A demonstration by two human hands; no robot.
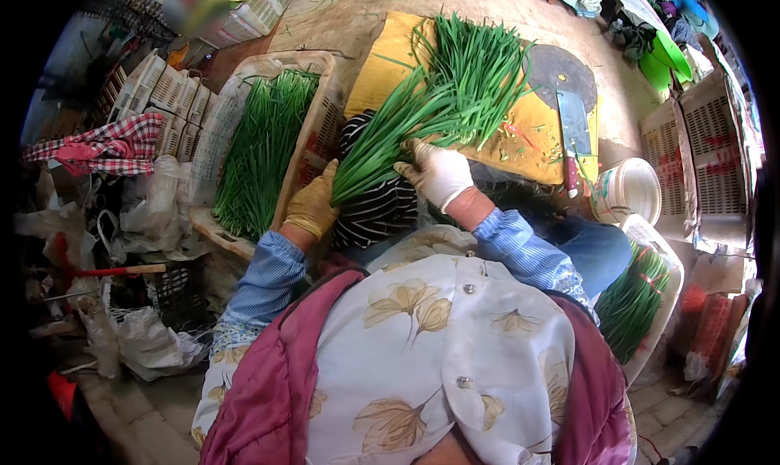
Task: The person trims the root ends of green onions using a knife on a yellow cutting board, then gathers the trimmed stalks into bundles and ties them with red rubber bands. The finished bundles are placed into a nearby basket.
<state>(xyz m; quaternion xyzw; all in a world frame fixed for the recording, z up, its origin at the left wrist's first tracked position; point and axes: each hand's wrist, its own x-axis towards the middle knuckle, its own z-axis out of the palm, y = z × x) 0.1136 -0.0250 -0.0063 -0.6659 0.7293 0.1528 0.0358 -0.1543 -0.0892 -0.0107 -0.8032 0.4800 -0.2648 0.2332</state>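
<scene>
My left hand, in a yellowed glove, grips one end of a bunch of garlic chives. The leaves slant up and to the right across a black-and-white striped cloth. At the right edge of this bunch is my right hand in a pale, stained glove. Its thumb and fingers are bent at the leaves; whether they pinch any is unclear. Beyond both hands, a larger heap of garlic chives lies on a yellow mat. The held leaves overlap the heap's near side.
A cleaver rests across a round dark board and the mat. Left stands a plastic crate of greens. On my right are a white bucket and a crate holding tied greens.
</scene>
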